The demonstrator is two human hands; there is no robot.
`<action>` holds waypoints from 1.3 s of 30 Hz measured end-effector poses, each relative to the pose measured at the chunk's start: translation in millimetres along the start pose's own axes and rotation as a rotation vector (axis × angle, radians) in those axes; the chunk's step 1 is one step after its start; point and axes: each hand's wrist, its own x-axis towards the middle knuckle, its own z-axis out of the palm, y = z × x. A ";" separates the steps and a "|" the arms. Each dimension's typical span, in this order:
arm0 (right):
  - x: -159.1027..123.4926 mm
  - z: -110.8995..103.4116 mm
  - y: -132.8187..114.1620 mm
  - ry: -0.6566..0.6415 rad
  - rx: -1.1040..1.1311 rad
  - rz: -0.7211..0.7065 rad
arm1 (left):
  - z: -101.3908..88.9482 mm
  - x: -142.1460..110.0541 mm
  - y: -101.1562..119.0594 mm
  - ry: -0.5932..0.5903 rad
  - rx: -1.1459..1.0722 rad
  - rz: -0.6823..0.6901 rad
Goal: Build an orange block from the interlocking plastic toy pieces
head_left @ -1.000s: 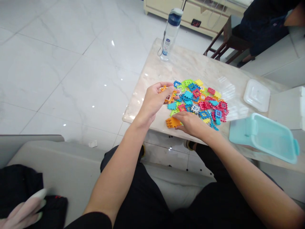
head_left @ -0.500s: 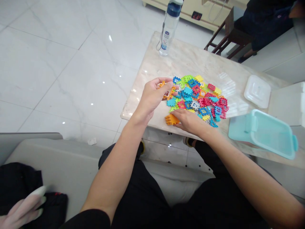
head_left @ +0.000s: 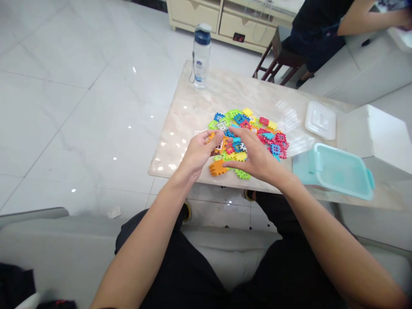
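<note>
A heap of small coloured plastic building tiles [head_left: 257, 126] lies on a beige marble table [head_left: 193, 109]. My left hand [head_left: 199, 152] is closed on an orange and white tile piece [head_left: 219, 143] at the heap's left edge. My right hand [head_left: 254, 156] reaches over the heap with fingers stretched out, the fingertips near that same piece. An assembled orange block [head_left: 218, 168] sits on the table just below both hands, beside a green tile [head_left: 242, 174].
A clear water bottle with a blue cap [head_left: 201, 56] stands at the table's far left corner. A white lid [head_left: 320, 120] and a teal plastic box [head_left: 337, 171] lie to the right. Another person [head_left: 322, 21] sits beyond the table by a wooden stool.
My right hand has lifted off the orange block and moved up over the heap toward my left hand. The camera has shifted, so the table sits lower and more to the left.
</note>
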 end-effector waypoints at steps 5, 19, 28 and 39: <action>4.6 0.1 -0.4 0.099 0.051 -0.046 | 20.5 1.0 -13.2 -0.107 -0.065 -0.132; 1.1 -3.4 -17.2 0.295 0.196 -0.017 | 34.8 2.8 -3.3 -0.085 -0.153 -0.189; -6.9 2.0 1.2 0.077 -0.053 -0.055 | -18.7 22.7 4.0 0.223 -0.248 -0.184; -6.7 38.6 6.3 -0.294 -0.279 -0.149 | -33.1 17.6 17.9 0.302 -0.280 -0.082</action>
